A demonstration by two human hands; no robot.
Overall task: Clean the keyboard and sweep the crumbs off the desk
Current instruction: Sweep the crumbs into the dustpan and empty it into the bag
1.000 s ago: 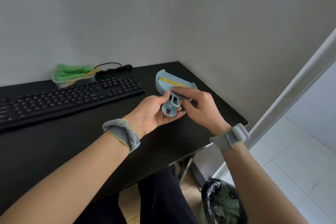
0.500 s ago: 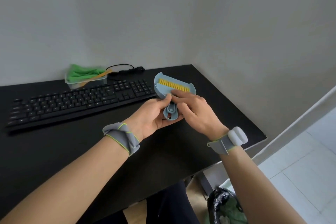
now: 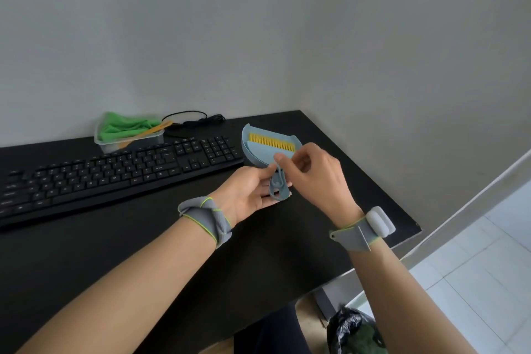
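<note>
Above the right half of the black desk [image 3: 330,135], just beyond the end of the keyboard [image 3: 115,169], both hands hold a small blue dustpan [image 3: 258,149] with a yellow-bristled brush [image 3: 271,141] nested inside it. Left hand [image 3: 247,195] lies palm-up beneath the stacked handles, fingers loosely curled and thumb bearing on the handle from the side, so it supports and steadies the set. Right hand [image 3: 319,175] comes in from the other side, its thumb and forefinger pinching the brush handle where it meets the pan. Judged from this, the step in hand is separating brush from pan; sweeping has not started. Both pieces look like thin moulded plastic: light, stiff, fairly smooth, likely clipped together and liable to release with a snap. The looped handle ends offer the surest hold; the bristles are soft and should not be gripped. Whether crumbs lie on the desk or among the keys cannot be told at this distance. A clear tub [image 3: 129,138] holding a green cloth [image 3: 123,126] and an orange stick stands behind the keyboard, beside a coiled cable [image 3: 195,119]. A black bin bag [image 3: 353,330] sits on the floor below the desk's right corner.
</note>
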